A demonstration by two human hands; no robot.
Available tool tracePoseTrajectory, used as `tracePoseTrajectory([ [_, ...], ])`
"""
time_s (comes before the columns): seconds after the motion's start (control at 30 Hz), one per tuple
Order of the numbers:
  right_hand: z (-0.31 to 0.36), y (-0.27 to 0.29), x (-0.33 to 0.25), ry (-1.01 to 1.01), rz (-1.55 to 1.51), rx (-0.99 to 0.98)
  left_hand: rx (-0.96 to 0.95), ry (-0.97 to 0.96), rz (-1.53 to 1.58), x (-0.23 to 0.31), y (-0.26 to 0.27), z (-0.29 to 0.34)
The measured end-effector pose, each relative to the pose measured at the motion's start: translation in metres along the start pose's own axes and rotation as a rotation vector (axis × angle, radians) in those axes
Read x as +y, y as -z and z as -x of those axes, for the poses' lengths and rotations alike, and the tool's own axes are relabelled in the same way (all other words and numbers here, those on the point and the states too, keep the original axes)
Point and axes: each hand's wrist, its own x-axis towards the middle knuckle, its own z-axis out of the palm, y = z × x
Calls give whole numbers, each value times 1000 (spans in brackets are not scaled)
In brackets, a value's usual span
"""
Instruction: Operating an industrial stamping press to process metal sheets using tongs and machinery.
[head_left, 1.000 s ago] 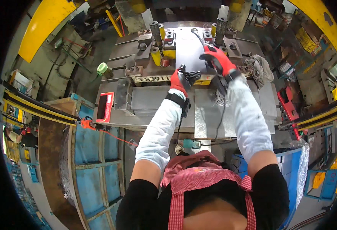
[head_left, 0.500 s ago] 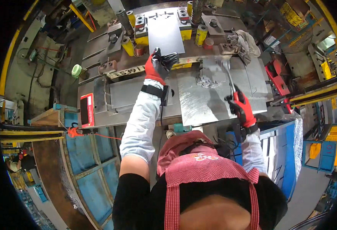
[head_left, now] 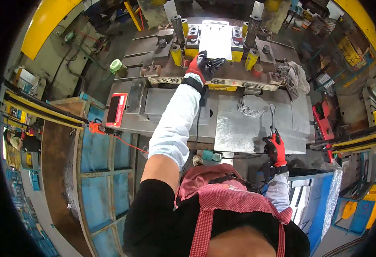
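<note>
My left hand (head_left: 206,66), in a red and black glove, is at the near left corner of a bright metal sheet (head_left: 215,43). Its thumb touches the corner; the fingers stretch right along the near edge, apart from the thumb. The sheet lies between two yellow-sided die blocks (head_left: 237,40). Closed in my right gloved hand (head_left: 276,150) is a long metal hand tool (head_left: 273,118) with a rounded end. It extends over a wide metal plate (head_left: 235,135). Left of the tool's tip lies a stack of shiny cut pieces (head_left: 252,106) with jagged edges.
Yellow cylinders (head_left: 252,59) and dark spring posts (head_left: 252,32) flank the die. A grey rag (head_left: 295,79) hangs at the right. Left are a red-framed dark panel (head_left: 117,110) and a green-lidded container (head_left: 117,67). Blue bins (head_left: 98,162) flank me.
The view has shifted. The metal sheet has slid farther in between the die blocks, my left hand following it. My right hand has drawn the tool back toward me, away from the stack.
</note>
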Motion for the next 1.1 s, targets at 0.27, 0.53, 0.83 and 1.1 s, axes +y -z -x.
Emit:
tracePoseTrajectory([
  [0.27,-21,35,34,-98,-466,-78,457,-265,-631,-49,25,169],
  [0.53,-33,47,48,-107,-534,-312,676,-33,-2433,-102,132,272],
  [0.83,-32,49,47,-171,-528,-181,670,202,-2348,-94,123,261],
  [1.1,-33,52,51,-144,-530,-202,646,225,-2359,-92,119,259],
])
